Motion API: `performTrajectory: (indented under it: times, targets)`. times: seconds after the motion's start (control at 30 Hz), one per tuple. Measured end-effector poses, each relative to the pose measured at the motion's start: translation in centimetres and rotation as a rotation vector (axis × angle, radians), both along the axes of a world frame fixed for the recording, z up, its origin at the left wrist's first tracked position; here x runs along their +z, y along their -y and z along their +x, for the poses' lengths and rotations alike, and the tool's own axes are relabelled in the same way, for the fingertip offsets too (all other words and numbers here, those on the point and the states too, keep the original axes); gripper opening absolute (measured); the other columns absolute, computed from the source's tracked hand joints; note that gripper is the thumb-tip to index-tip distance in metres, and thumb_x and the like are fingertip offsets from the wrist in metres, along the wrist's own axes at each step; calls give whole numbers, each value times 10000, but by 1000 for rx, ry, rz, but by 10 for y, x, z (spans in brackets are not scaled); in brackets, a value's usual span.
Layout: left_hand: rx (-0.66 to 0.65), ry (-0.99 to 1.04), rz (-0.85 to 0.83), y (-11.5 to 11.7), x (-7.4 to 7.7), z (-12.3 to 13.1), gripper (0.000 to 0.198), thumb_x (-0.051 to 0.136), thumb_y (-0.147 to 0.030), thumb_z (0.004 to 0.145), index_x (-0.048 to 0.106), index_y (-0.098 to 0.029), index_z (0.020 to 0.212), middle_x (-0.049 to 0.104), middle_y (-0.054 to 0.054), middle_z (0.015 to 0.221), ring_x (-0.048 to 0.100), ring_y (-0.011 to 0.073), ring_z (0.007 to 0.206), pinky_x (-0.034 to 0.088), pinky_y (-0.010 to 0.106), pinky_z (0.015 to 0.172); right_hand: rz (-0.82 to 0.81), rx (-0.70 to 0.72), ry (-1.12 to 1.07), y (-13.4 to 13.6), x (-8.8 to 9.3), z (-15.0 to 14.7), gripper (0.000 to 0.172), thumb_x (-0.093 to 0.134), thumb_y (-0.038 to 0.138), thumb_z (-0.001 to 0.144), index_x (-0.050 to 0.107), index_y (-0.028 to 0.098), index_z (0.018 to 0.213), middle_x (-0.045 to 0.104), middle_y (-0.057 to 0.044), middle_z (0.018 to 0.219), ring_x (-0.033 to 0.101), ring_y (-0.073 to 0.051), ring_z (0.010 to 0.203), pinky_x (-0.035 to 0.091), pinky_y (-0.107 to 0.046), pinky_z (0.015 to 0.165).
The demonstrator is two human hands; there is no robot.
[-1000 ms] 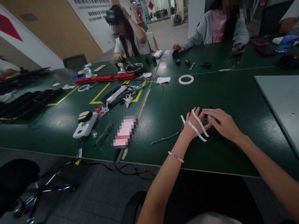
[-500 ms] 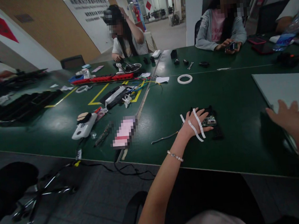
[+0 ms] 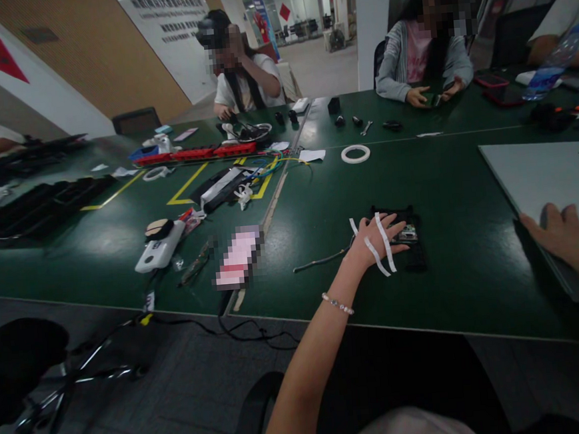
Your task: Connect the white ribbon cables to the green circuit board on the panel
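My left hand (image 3: 376,245) rests flat on the dark green table (image 3: 447,184), fingers stretched out, touching the left side of a small black device with a green circuit board (image 3: 410,234). Three white tape strips (image 3: 385,249) stick to the back of that hand. A thin grey cable (image 3: 318,262) lies just left of it. My right hand (image 3: 569,238) lies far to the right, fingers spread flat on the near edge of a large grey board (image 3: 551,173).
A white tape roll (image 3: 355,153) lies farther back. To the left are a white device (image 3: 158,247), a blurred pink item (image 3: 237,256), coloured wires (image 3: 270,166) and a red strip (image 3: 194,153). Three people sit across the table. A chair base (image 3: 67,388) stands on the floor.
My right hand left the small device, swung far right and has come down on the grey board's edge. My left hand stayed on the device.
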State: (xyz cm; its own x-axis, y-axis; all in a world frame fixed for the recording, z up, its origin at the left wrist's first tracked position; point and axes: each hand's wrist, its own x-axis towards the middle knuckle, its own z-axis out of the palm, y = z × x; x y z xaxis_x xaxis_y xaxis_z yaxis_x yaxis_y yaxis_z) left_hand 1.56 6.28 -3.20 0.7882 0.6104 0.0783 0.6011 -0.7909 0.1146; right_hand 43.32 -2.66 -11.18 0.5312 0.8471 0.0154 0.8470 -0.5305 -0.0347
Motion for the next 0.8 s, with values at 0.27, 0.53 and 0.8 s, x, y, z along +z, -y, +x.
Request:
performTrajectory:
  times: [0.27, 0.53, 0.8]
  targets:
    - [11, 2, -1, 3, 5, -1, 574, 429, -569, 906, 412, -257, 1388, 410, 93, 1458, 372, 319, 1312, 376, 526, 975, 56, 88, -131, 8, 14, -27, 842, 94, 781, 828, 199, 292, 1504, 75, -63, 1562, 69, -541, 1316, 91, -763, 943]
    - [8, -24, -11, 4, 4, 0, 572, 434, -546, 913, 379, -270, 1412, 403, 73, 1468, 357, 303, 1320, 367, 512, 982, -17, 231, -20, 13, 19, -55, 796, 66, 733, 858, 184, 292, 1509, 94, -7, 1564, 135, -452, 1343, 197, -710, 987]
    - [1, 0, 43, 5, 3, 0, 555, 402, -549, 925, 398, -265, 1401, 449, 64, 1445, 393, 297, 1281, 366, 486, 954, -72, 296, -29, 14, 32, -73, 809, 54, 717, 870, 166, 253, 1523, 78, -32, 1566, 118, -450, 1358, 221, -679, 1000]
